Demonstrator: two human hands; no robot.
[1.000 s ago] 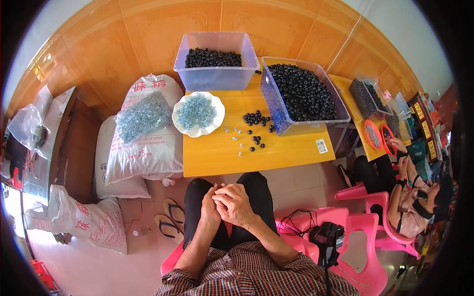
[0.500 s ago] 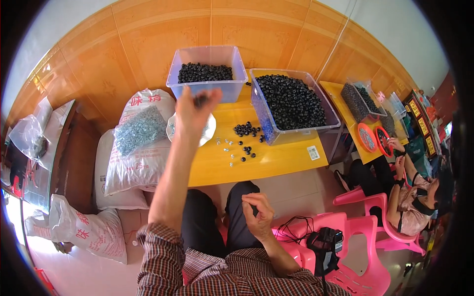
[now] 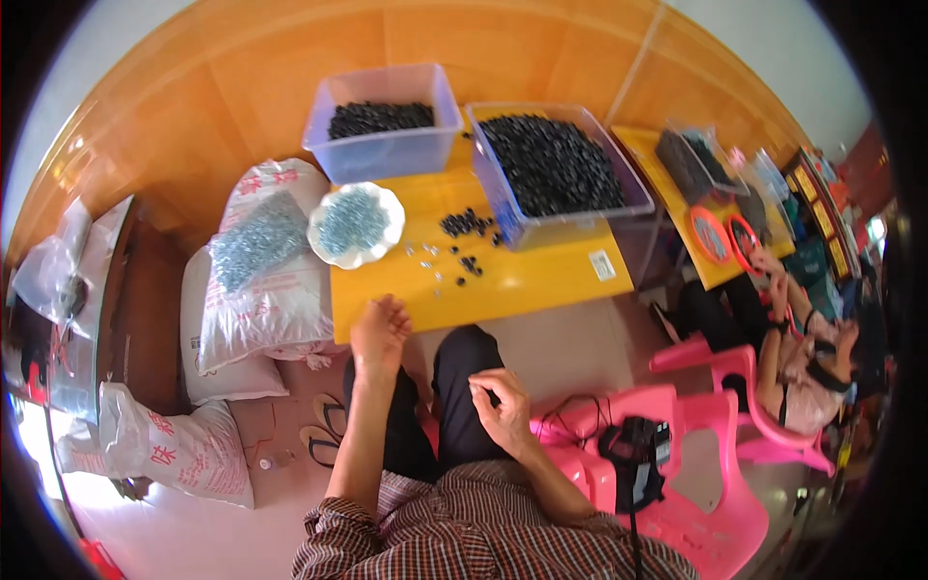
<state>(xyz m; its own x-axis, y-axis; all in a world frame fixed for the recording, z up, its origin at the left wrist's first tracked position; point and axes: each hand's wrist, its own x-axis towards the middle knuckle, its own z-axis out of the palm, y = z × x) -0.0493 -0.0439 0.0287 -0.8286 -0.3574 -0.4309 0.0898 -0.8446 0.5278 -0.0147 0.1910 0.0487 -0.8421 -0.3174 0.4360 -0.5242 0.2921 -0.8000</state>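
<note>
My left hand (image 3: 380, 331) is at the front edge of the yellow table, fingers curled in; whatever they hold, if anything, is hidden. Above my lap, my right hand (image 3: 501, 406) has thumb and forefinger closed in a pinch, and I cannot make out anything between them. On the table beyond lie a loose group of black beadlike pieces (image 3: 467, 223) and several small clear pieces (image 3: 425, 251). A white scalloped bowl (image 3: 397, 215) of bluish clear pieces stands behind my left hand. Two clear plastic bins, one at the back left (image 3: 387, 159) and a larger one (image 3: 570, 232), hold many black pieces.
White printed sacks (image 3: 261, 333) are stacked left of the table, with a bag of clear pieces (image 3: 259, 242) on top. Pink chairs (image 3: 710, 474) stand at my right, one bearing a black device (image 3: 633, 454). Another person (image 3: 807, 372) sits at a second table with orange-rimmed trays (image 3: 710, 235).
My left hand has come back from in front of the left bin, where something dark was in its fingers, to the table's front edge. My right hand has barely moved. The view has shifted slightly.
</note>
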